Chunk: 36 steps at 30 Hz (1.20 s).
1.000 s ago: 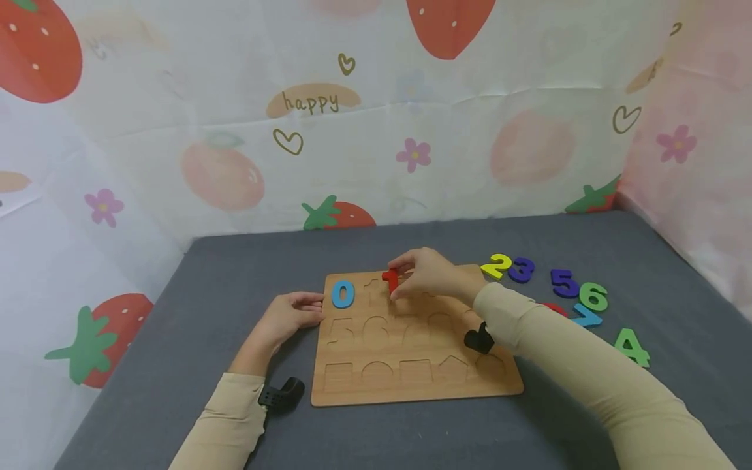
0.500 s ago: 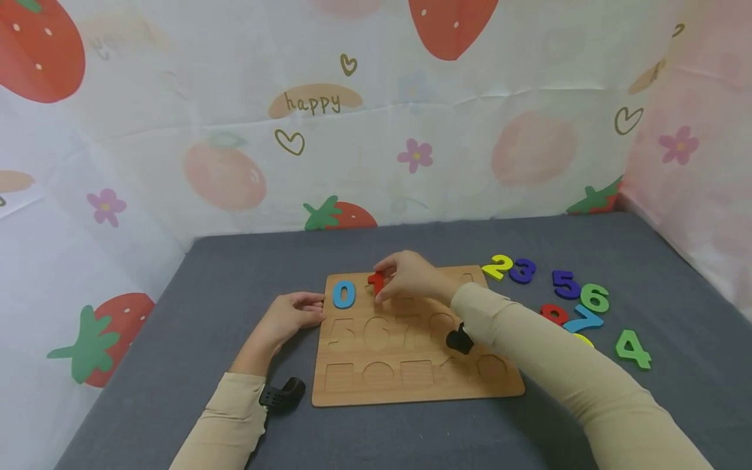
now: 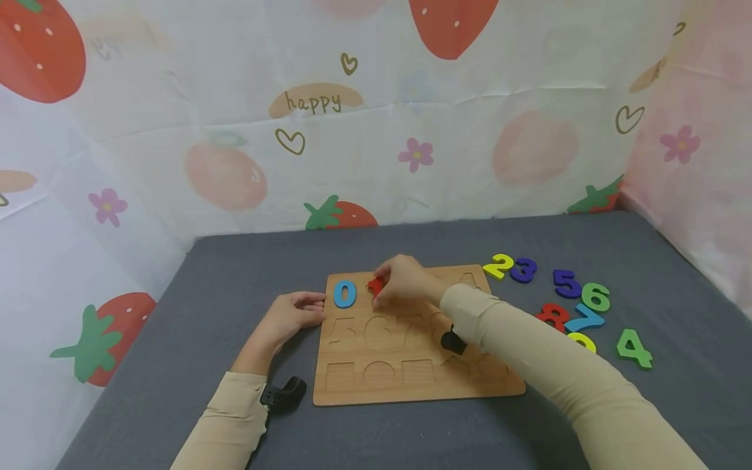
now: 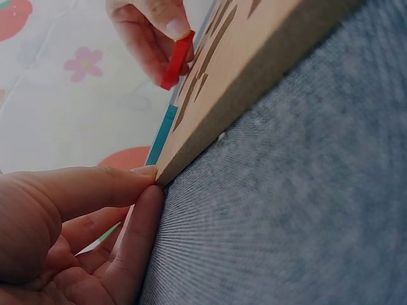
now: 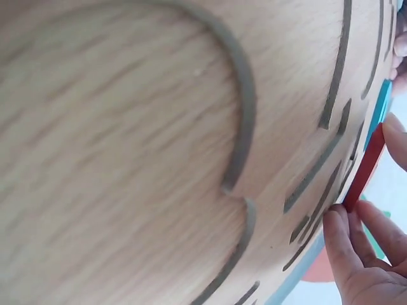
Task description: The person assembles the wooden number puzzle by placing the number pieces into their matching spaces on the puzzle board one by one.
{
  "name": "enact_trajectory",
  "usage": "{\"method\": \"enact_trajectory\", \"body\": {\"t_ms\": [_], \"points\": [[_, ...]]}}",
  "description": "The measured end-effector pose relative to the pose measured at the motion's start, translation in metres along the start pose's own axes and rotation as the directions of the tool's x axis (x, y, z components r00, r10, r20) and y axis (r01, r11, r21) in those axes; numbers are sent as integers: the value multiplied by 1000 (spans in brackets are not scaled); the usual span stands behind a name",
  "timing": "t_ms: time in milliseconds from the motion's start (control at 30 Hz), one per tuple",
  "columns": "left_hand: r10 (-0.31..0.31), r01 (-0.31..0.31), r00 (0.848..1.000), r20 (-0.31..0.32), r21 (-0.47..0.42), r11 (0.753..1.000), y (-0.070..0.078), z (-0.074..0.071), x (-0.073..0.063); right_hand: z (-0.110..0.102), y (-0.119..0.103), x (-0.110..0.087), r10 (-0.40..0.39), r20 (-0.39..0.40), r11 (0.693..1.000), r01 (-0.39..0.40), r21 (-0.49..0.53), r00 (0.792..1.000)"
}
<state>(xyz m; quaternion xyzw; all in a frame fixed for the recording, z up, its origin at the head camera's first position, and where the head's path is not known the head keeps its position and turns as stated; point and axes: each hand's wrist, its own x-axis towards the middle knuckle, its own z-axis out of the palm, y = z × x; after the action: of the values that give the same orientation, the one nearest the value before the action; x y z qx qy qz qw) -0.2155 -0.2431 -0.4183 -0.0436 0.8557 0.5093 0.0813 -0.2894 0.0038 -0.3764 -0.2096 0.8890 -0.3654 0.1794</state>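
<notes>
Over the board's (image 3: 411,393) top row, our right hand (image 3: 405,281) pinches the 1 (image 3: 376,286) between thumb and fingertips, with no spare gap. Its long axis runs roughly twelve to six o'clock, fingers at the twelve end, thumb at the six; everything seems to turn on how that axis meets the wood beneath, mostly hidden by our hand. Just beside it, at nine o'clock, lies the 0 (image 3: 337,295). Beyond that, between eight and nine, our left hand (image 3: 294,312) — the farther one — pinches the board's edge. Loose numbers (image 3: 566,285) lie well apart, around three o'clock. From the head we can't judge height; both wrist views show the 1 edge-on — proud of the wood, unseated.
</notes>
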Motion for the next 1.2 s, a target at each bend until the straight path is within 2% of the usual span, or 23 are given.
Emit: {"method": "enact_trajectory", "body": {"t_ms": [1200], "points": [[4, -4, 1000, 8, 1, 1000, 0, 0, 0, 10, 3, 9, 19, -16, 999, -20, -32, 1000]]}}
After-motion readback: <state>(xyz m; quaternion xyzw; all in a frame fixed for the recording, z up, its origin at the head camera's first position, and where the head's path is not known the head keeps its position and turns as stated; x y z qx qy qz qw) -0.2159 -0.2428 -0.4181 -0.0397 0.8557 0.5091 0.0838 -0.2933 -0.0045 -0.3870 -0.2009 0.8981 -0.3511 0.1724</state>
